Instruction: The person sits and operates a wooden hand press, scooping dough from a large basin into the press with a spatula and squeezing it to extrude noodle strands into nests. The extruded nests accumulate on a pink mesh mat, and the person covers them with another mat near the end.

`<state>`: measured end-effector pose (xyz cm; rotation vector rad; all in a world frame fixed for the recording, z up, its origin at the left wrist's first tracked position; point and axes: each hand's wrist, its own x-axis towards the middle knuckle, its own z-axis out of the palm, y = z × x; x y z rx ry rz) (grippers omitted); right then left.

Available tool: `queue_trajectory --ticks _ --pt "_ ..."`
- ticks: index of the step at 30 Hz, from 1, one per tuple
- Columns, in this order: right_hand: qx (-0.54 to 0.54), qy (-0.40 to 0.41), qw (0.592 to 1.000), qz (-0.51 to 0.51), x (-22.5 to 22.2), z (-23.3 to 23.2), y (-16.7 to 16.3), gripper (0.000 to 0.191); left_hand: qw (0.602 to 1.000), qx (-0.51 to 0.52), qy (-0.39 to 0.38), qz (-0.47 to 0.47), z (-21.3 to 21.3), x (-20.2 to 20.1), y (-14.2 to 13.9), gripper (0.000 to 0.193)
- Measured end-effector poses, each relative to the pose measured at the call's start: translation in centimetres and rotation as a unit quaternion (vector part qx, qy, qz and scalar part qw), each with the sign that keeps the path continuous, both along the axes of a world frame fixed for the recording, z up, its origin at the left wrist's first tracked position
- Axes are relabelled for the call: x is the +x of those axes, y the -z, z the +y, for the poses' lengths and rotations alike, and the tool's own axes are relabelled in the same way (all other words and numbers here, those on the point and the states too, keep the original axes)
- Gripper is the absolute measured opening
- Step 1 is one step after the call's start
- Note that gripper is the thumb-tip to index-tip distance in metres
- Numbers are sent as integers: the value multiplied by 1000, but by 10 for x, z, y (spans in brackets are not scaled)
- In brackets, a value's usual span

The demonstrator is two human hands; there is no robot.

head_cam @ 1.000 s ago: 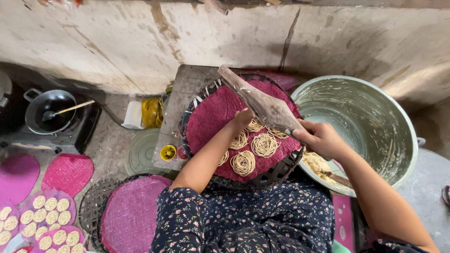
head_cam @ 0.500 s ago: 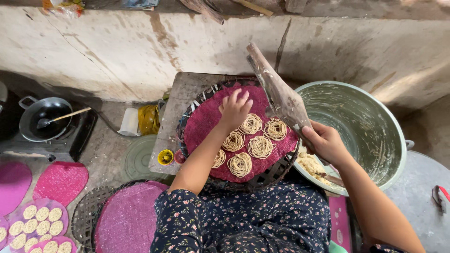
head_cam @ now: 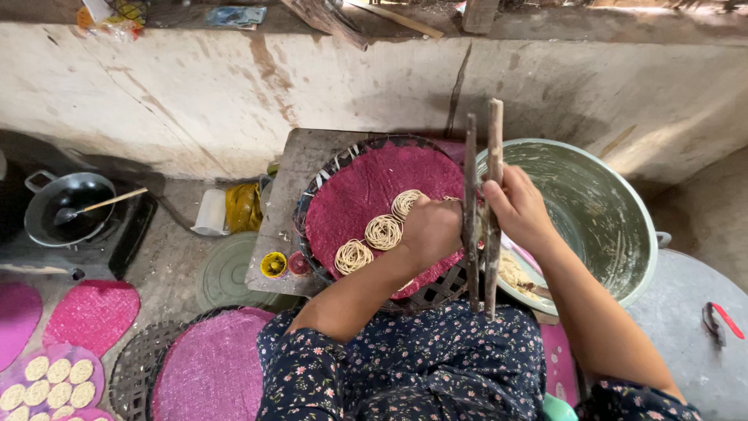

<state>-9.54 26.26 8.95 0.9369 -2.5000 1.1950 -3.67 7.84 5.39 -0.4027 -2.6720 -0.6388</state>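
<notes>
A round pink woven mat (head_cam: 366,195) lies on a dark basket tray (head_cam: 436,288) on a low board. On the mat sit three pale coiled noodle nests (head_cam: 383,231). My left hand (head_cam: 430,230) is closed on the lower part of a long wooden press made of two sticks (head_cam: 481,203). My right hand (head_cam: 516,206) grips the same press from the right side. The press stands nearly upright over the mat's right edge.
A large metal basin (head_cam: 600,210) with dough (head_cam: 514,273) stands to the right. A wok with a spoon (head_cam: 66,204) sits on a stove at left. More pink mats (head_cam: 206,366) and a mat with round pieces (head_cam: 47,382) lie lower left. A concrete wall runs behind.
The press has swung from a slant to nearly upright. My left hand left the noodle nests on the mat and took hold of the press beside my right hand.
</notes>
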Motion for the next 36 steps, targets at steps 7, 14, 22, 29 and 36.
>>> queue_trajectory --ticks 7,14,22,29,36 --pt "211 -108 963 132 71 8 -67 50 955 -61 71 -281 13 1 -5 32" --pt "62 -51 986 -145 50 61 -67 58 974 -102 95 -177 30 29 13 40" --pt "-64 24 983 -171 35 170 -30 55 974 -65 34 -214 35 0 22 32" --pt "-478 83 874 6 42 244 29 43 883 343 116 -297 21 -12 43 37" --pt "-700 15 711 -63 60 159 103 30 710 578 401 -28 68 -20 62 47"
